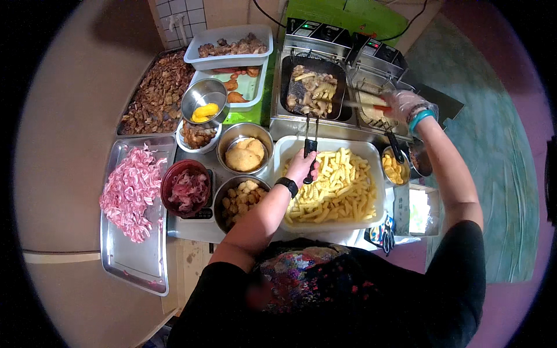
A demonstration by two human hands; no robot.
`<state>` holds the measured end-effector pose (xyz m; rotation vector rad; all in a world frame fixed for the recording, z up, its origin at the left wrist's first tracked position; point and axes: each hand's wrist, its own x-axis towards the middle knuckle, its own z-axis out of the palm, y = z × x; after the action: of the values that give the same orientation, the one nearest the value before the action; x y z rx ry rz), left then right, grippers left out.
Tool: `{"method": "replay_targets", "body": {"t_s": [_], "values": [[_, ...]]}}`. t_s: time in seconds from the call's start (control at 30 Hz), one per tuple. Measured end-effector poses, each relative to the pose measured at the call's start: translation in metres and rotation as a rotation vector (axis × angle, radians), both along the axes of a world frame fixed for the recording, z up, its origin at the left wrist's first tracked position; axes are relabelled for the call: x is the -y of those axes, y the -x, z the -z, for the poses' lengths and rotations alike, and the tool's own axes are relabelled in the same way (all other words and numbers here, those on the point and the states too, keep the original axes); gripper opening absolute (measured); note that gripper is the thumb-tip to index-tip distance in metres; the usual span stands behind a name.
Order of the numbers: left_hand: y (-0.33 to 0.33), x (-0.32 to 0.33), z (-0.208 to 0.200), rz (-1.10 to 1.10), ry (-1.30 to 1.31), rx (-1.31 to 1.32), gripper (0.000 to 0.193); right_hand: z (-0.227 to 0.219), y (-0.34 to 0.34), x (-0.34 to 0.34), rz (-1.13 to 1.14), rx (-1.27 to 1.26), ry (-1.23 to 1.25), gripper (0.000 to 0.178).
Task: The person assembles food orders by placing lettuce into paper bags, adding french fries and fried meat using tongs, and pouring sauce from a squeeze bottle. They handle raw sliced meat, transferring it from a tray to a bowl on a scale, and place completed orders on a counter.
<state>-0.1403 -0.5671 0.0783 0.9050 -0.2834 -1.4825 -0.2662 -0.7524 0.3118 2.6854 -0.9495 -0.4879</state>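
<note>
My left hand (303,166) is wrapped round the black handle of a fryer basket (293,93). Fried pieces (314,87), pale and brown, lie inside that basket, in the left well of the fryer. My right hand (404,107), in a clear plastic glove, is over the right well and grips a long thin utensil (355,104) with a red part near the fingers. The tool reaches left to the fried pieces; motion blurs it, so I cannot tell its exact kind. Below my right hand, a second fryer basket (376,113) sits in the right well.
A white tub of raw fries (333,191) stands before the fryer. To the left are steel bowls (245,148), a red bowl of sliced meat (186,187), a metal tray (134,261) of pink meat, and white trays (229,60). A second basket handle (394,146) sticks out at right.
</note>
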Motion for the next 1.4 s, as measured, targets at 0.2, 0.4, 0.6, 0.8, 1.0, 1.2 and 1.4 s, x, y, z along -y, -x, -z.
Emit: {"method": "replay_targets", "body": {"t_s": [0.2,0.4,0.6,0.8,1.0,1.2,1.4], "values": [[0.003,0.001,0.001,0.008,0.014,0.016,0.016,0.009,-0.015,0.002,0.037,-0.070,0.157,0.029],[0.001,0.003,0.002,0.014,-0.015,0.029,0.017,-0.012,-0.010,0.019,-0.010,0.002,0.074,0.028],[0.002,0.002,0.004,0.010,-0.004,0.083,0.018,0.013,-0.020,0.002,0.035,-0.088,0.207,0.027],[0.004,0.003,0.008,0.020,0.000,0.081,0.019,0.009,-0.014,0.047,0.102,0.061,0.069,0.034],[0.002,0.001,0.005,0.026,0.003,0.041,0.019,0.004,-0.019,0.045,0.146,0.083,0.001,0.036],[0.001,0.001,0.003,0.009,0.003,0.065,0.018,0.023,-0.019,0.027,-0.008,-0.012,-0.092,0.038],[0.000,0.001,0.000,0.029,-0.014,0.064,0.017,0.019,-0.006,0.061,-0.026,0.154,-0.091,0.036]]}}
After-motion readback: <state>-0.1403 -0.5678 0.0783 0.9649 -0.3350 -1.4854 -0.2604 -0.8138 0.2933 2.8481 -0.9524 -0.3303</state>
